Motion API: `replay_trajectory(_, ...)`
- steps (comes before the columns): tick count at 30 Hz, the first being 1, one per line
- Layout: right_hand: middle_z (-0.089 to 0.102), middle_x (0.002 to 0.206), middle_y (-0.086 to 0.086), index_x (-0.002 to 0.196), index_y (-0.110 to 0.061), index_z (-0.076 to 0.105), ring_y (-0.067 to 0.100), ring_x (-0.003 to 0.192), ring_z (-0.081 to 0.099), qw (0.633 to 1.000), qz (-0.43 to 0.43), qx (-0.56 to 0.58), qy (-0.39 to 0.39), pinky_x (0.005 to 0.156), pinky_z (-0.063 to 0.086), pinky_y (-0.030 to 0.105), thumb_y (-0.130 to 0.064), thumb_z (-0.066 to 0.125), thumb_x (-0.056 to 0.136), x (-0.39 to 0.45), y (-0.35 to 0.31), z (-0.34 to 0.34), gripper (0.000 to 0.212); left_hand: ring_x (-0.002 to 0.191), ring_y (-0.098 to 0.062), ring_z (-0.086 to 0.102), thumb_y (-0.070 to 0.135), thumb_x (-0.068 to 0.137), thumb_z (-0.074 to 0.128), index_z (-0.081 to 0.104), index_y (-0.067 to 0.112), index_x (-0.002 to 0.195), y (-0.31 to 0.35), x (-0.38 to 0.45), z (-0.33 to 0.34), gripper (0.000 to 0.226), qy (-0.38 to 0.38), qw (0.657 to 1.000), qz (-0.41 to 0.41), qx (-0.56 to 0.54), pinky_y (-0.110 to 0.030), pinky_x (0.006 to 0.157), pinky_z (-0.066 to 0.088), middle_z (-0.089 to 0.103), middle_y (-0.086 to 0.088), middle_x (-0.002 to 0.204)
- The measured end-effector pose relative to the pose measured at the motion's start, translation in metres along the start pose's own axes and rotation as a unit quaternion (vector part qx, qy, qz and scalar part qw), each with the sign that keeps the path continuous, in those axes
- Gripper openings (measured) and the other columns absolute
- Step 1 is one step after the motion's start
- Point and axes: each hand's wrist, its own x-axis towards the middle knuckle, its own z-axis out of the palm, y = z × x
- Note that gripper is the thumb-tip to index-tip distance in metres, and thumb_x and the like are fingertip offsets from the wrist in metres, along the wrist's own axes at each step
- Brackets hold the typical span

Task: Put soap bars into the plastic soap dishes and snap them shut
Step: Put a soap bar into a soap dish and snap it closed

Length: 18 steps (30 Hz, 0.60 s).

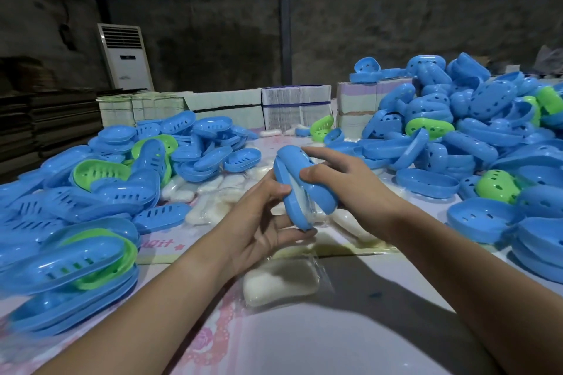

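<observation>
My two bare forearms reach in from the near edge, and just beyond them a wrapped soap bar (281,281) lies on the table (350,332) below my hands. Above that bar I hold a blue soap dish (304,184) up off the table, tilted on edge, its two halves parted along the seam with a white bar (297,191) showing in the gap. My left hand (262,216) comes in palm up under the dish, thumb pressed to the near shell, fingertips curled under its lower end. My right hand (344,173) comes from the right, thumb on the upper shell, fingers wrapped behind it. Both grips are narrow, closed on the dish.

Beyond the dish lies a scatter of loose white soap bars (213,191). To the dish's left sits a pile of slotted blue and green halves (122,179); to its right, a taller heap of holed blue and green halves (457,130). Behind the dish, bundled stacks of flat printed cartons (295,106) line the far table edge. Far left of those stands a white floor air conditioner (126,59) against the dark wall.
</observation>
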Motion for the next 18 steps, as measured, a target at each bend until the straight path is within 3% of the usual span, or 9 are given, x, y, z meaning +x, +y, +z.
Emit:
replay_trajectory(3, 0.068, 0.113, 0.014, 0.113, -0.041, 0.066, 0.026, 0.095, 0.071, 1.0, 0.009, 0.016, 0.0, 0.085, 0.057, 0.046, -0.035, 0.072, 0.073, 0.0003, 0.0014, 0.0032, 0.04, 0.092, -0.041, 0.074, 0.014, 0.07, 0.071, 0.079, 0.024, 0.108, 0.0003, 0.0017, -0.002, 0.04, 0.021, 1.0, -0.001, -0.01, -0.046, 0.069, 0.063, 0.074, -0.01, 0.119)
replay_trajectory(6, 0.063, 0.119, 0.017, 0.12, -0.039, 0.063, 0.027, 0.098, 0.07, 0.999, -0.003, 0.031, 0.014, 0.087, 0.057, 0.049, -0.029, 0.073, 0.083, 0.0007, 0.0043, 0.0073, 0.04, 0.098, -0.039, 0.074, 0.014, 0.078, 0.064, 0.079, 0.029, 0.11, 0.0017, 0.0022, -0.0006, 0.038, 0.033, 0.999, 0.017, -0.013, -0.044, 0.07, 0.062, 0.073, -0.006, 0.122)
replay_trajectory(10, 0.061, 0.114, 0.012, 0.13, -0.037, 0.059, 0.015, 0.09, 0.069, 1.0, -0.004, 0.027, 0.008, 0.073, 0.057, 0.028, -0.031, 0.074, 0.083, 0.0009, 0.0063, 0.0089, 0.05, 0.104, -0.039, 0.073, 0.013, 0.084, 0.063, 0.072, 0.029, 0.123, 0.0045, 0.0, 0.0006, 0.043, 0.025, 0.999, 0.037, -0.009, -0.044, 0.072, 0.062, 0.07, -0.01, 0.129)
replay_trajectory(18, 0.059, 0.106, -0.006, 0.129, -0.04, 0.056, -0.001, 0.079, 0.068, 0.999, -0.033, 0.012, 0.013, 0.064, 0.053, 0.016, -0.027, 0.073, 0.087, -0.0007, 0.0049, 0.006, 0.047, 0.109, -0.039, 0.07, 0.016, 0.083, 0.073, 0.053, 0.028, 0.145, 0.0065, -0.0027, 0.0011, 0.066, 0.005, 0.999, 0.05, -0.003, -0.042, 0.077, 0.062, 0.069, -0.01, 0.131)
